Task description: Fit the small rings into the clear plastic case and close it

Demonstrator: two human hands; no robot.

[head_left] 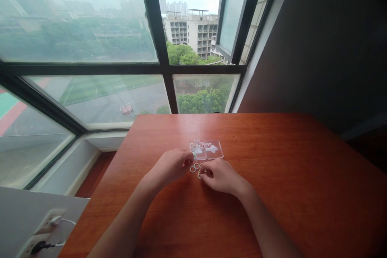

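A small clear plastic box (200,157) lies with its lid (220,149) folded open to the right; small rings and other little items are in its compartments. My left hand (172,166) is at the box's near left corner, fingers closed around a pale greenish ring (194,155). Just in front of the box, several light-coloured rings (193,169) lie on the table. Among them, the thumb and forefinger of my right hand (222,174) pinch a yellowish ring (199,175). My right fingers partly hide the other rings nearby.
The reddish-brown wooden table (287,161) reaches to the window (205,68), whose right upper pane stands open. A dark wall (320,48) rises on the right. Plugs and cords are in a wall socket (45,229) at lower left.
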